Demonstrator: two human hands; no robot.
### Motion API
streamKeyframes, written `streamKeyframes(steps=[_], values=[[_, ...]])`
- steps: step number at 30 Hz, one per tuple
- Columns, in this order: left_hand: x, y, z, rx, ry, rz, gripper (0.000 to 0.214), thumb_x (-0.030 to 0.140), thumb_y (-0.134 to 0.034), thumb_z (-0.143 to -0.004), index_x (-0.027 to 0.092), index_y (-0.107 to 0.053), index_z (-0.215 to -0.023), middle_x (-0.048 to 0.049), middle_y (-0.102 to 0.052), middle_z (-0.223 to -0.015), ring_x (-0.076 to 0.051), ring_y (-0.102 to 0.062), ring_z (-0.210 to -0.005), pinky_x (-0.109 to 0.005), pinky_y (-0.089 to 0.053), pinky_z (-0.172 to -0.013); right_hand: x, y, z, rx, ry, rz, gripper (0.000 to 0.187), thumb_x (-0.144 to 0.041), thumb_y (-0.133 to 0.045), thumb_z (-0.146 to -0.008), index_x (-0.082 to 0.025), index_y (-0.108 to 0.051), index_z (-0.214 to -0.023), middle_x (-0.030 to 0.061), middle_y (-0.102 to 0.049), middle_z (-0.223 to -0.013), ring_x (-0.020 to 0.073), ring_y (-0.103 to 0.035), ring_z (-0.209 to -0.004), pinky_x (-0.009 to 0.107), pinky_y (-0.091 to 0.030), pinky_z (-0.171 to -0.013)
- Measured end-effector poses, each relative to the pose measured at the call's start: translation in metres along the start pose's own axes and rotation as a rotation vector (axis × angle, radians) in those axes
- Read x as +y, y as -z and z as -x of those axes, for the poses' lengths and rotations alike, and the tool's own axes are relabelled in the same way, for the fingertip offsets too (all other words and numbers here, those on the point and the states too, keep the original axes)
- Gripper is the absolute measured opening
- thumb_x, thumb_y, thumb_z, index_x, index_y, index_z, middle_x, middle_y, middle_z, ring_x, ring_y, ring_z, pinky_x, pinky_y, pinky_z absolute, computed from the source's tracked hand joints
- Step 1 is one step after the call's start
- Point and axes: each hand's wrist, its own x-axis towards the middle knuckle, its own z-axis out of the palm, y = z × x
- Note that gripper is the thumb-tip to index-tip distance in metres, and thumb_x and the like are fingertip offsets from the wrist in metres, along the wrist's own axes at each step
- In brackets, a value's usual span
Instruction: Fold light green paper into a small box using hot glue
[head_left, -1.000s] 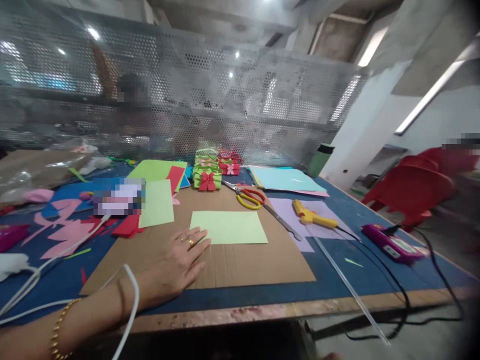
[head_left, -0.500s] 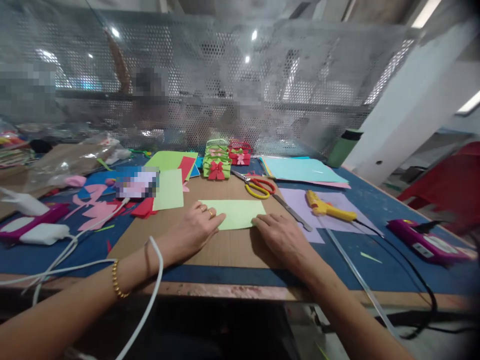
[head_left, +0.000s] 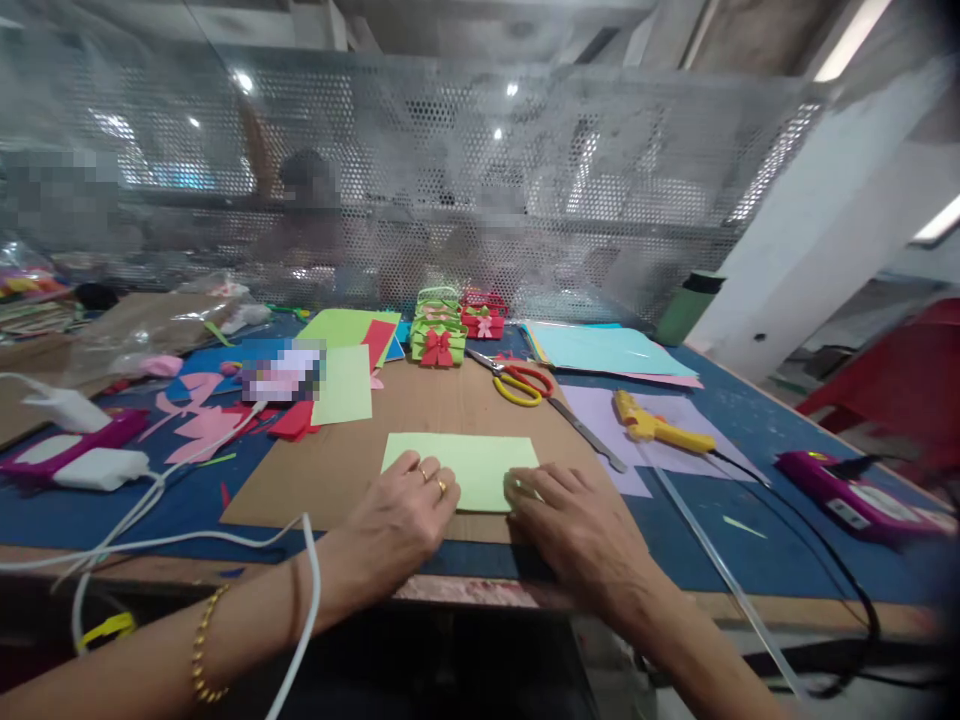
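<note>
A pale green sheet of paper [head_left: 491, 470] lies on a piece of brown cardboard [head_left: 315, 480] close to the table's front edge. My left hand [head_left: 416, 505], with rings on its fingers, is closed over the sheet's near left part, fingers curled. On the right side of the same sheet, my right hand [head_left: 559, 520] grips the near right part, its fingers bent and the thumb tucked underneath. The paper's near corners are hidden by both hands. A white cable [head_left: 306, 600] passes over my left forearm, above a gold bead bracelet [head_left: 202, 645].
Beyond the sheet lie scissors [head_left: 519, 384] and a metal blade [head_left: 589, 435]. Small green paper baskets [head_left: 439, 345] stand behind. To the right, a yellow glue gun [head_left: 660, 428] rests on purple paper [head_left: 600, 405]. Power strips [head_left: 855, 490], cut pink paper [head_left: 199, 430] and cables flank the cardboard.
Both hands have drawn the pale green sheet toward me, nearer the front edge of the cardboard. The view has tilted slightly. The scissors and glue gun have stayed on the table.
</note>
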Motion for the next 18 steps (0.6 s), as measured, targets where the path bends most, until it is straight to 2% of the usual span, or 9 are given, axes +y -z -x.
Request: streamKeyframes(steps=[2, 4, 6, 8, 10, 13, 18], values=[[0.009, 0.004, 0.004, -0.027, 0.059, 0.078, 0.02, 0.019, -0.052, -0.096, 0.012, -0.063, -0.111, -0.0114, -0.064, -0.095, -0.027, -0.058, -0.087, -0.042, -0.047, -0.079, -0.006, 0.001, 0.009, 0.006, -0.045, -0.111, 0.015, -0.026, -0.05, -0.1, -0.017, -0.062, -0.102, 0.0109, -0.065, -0.107, 0.023, -0.055, -0.091, 0.037, -0.042, -0.079], [0.017, 0.008, 0.007, -0.038, 0.112, 0.146, 0.031, 0.036, -0.056, -0.096, 0.018, -0.062, -0.12, -0.012, -0.065, -0.099, -0.029, -0.059, -0.091, -0.045, -0.048, -0.081, -0.013, 0.003, 0.014, 0.019, -0.071, -0.178, 0.018, -0.025, -0.047, -0.101, -0.018, -0.06, -0.11, 0.011, -0.063, -0.109, 0.0236, -0.055, -0.096, 0.04, -0.042, -0.085], [0.024, 0.01, 0.01, -0.029, 0.136, 0.168, 0.048, 0.052, -0.06, -0.09, 0.022, -0.06, -0.128, -0.0141, -0.065, -0.103, -0.032, -0.06, -0.094, -0.048, -0.049, -0.082, -0.019, 0.004, 0.015, 0.0, -0.058, -0.216, 0.022, -0.027, -0.049, -0.101, -0.02, -0.058, -0.12, 0.0102, -0.062, -0.113, 0.0244, -0.054, -0.102, 0.042, -0.04, -0.091], [0.03, 0.009, 0.011, 0.0, 0.163, 0.166, 0.061, 0.06, -0.063, -0.082, 0.021, -0.06, -0.129, -0.0169, -0.065, -0.106, -0.034, -0.06, -0.096, -0.051, -0.049, -0.084, -0.024, 0.004, 0.013, -0.033, -0.042, -0.247, 0.025, -0.031, -0.051, -0.1, -0.022, -0.058, -0.122, 0.0091, -0.062, -0.113, 0.0249, -0.054, -0.104, 0.043, -0.04, -0.092], [0.034, 0.007, 0.013, 0.04, 0.187, 0.172, 0.066, 0.062, -0.065, -0.079, 0.018, -0.061, -0.128, -0.0188, -0.065, -0.108, -0.034, -0.061, -0.098, -0.051, -0.05, -0.086, -0.027, 0.003, 0.011, -0.044, -0.043, -0.27, 0.023, -0.033, -0.05, -0.1, -0.021, -0.061, -0.117, 0.0086, -0.062, -0.108, 0.0245, -0.054, -0.102, 0.042, -0.041, -0.089], [0.038, 0.003, 0.016, 0.073, 0.223, 0.187, 0.061, 0.059, -0.066, -0.079, 0.02, -0.063, -0.126, -0.0191, -0.065, -0.113, -0.034, -0.061, -0.101, -0.05, -0.051, -0.086, -0.027, 0.001, 0.012, -0.009, -0.06, -0.305, 0.022, -0.031, -0.048, -0.102, -0.02, -0.064, -0.113, 0.0082, -0.062, -0.102, 0.0228, -0.054, -0.095, 0.041, -0.041, -0.085], [0.039, -0.003, 0.019, 0.08, 0.244, 0.147, 0.067, 0.058, -0.074, -0.073, 0.025, -0.063, -0.13, -0.0195, -0.064, -0.12, -0.038, -0.06, -0.106, -0.056, -0.051, -0.089, -0.013, 0.004, 0.026, 0.095, -0.11, -0.342, 0.021, -0.021, -0.045, -0.102, -0.02, -0.066, -0.104, 0.0065, -0.062, -0.094, 0.0199, -0.053, -0.087, 0.037, -0.04, -0.078]])
